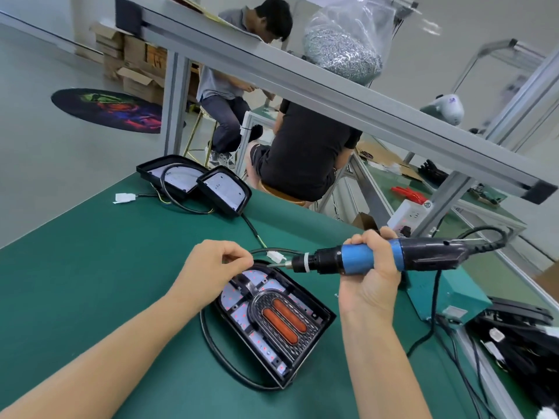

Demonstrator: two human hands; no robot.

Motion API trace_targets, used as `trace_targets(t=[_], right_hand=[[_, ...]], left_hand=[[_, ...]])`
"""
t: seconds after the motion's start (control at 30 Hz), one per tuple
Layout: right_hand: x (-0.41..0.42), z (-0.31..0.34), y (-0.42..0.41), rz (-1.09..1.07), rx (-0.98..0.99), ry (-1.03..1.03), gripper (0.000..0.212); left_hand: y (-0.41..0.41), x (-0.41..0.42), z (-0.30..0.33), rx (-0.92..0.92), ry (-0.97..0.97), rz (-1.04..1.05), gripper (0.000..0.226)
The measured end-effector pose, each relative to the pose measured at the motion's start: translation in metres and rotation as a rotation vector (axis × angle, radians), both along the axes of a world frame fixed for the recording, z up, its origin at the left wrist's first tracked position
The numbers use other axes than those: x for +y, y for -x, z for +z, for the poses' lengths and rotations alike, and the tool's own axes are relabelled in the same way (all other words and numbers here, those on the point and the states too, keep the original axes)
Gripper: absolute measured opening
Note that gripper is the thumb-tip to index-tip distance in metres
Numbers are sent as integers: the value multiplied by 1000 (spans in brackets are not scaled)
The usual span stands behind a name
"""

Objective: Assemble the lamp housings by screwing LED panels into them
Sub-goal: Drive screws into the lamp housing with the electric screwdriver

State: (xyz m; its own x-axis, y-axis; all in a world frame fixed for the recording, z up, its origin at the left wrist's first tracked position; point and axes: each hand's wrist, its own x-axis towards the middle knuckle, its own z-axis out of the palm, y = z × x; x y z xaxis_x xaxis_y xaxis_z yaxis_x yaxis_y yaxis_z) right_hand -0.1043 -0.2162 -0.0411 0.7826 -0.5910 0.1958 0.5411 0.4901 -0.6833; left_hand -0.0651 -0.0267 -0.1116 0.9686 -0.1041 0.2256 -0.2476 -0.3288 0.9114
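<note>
A black lamp housing (317,325) lies on the green mat (90,267), holding a white LED panel (239,313) and a black insert with two orange strips (284,322). My left hand (211,264) hovers over the housing's far corner, fingertips pinched together on something too small to make out. My right hand (372,267) grips a blue and black electric screwdriver (357,258) held level, its bit pointing left toward my left fingertips. The housing's black cable (217,355) loops round its left side.
Two more lamp housings (193,182) with cables and a white connector (122,197) lie at the mat's far edge. A teal box (447,297) and a pile of black parts (520,334) sit at the right. Two people sit beyond the bench. A bag of screws (341,52) rests on the overhead shelf.
</note>
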Motion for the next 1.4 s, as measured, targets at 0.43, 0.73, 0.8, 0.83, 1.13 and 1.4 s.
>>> trace_targets(t=[0.43,0.73,0.8,0.83,1.13,1.4], right_hand=[[13,-11,-12,-43,36,340,34],[16,-15,-14,-39,58,360,23],[16,-15,-14,-29,51,368,27],[16,-15,-13,-26,46,366,28],[16,-14,-9,-45,44,340,31],[-34,-12,18,-116,1,-109,19]], left_hand=[[-5,-16,-10,-213,-389,16,12],[-10,-20,0,-96,-494,23,16],[-11,-21,0,-87,-496,22,17],[-11,-21,0,-82,-493,23,17],[-11,-20,2,-53,-482,20,16],[-13,-19,3,-19,-476,0,15]])
